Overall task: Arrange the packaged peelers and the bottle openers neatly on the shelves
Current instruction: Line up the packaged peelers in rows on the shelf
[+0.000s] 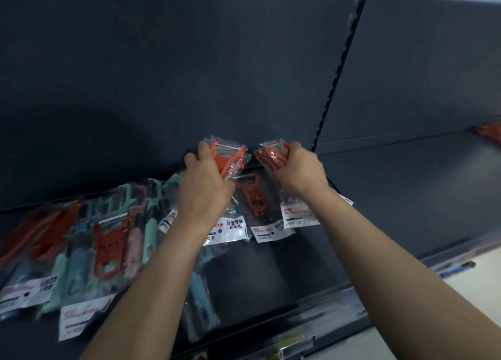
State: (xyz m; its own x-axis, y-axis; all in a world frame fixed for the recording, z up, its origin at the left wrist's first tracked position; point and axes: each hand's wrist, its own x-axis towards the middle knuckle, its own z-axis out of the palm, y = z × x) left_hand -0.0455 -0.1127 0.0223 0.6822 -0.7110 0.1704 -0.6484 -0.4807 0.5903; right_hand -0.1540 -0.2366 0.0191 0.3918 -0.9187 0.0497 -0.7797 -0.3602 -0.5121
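Observation:
My left hand [202, 182] grips an orange peeler in a clear plastic pack [230, 156], held up near the back of the dark shelf [271, 267]. Close on its right, my right hand [296, 167] grips a second orange packaged peeler [269, 156]. Under both hands, packaged peelers with white label cards [271, 232] lie flat on the shelf, one showing an orange peeler [253, 197]. Farther left lies a jumbled row of orange [109, 247], mint green [153, 218] and pink packaged peelers, overlapping one another.
A dark back panel [162, 75] rises behind the shelf, with a slotted upright post [334, 75] on the right. Beyond the post, another shelf holds an orange pack [489, 132] at the far right edge. A price rail [311, 330] runs along the shelf's front.

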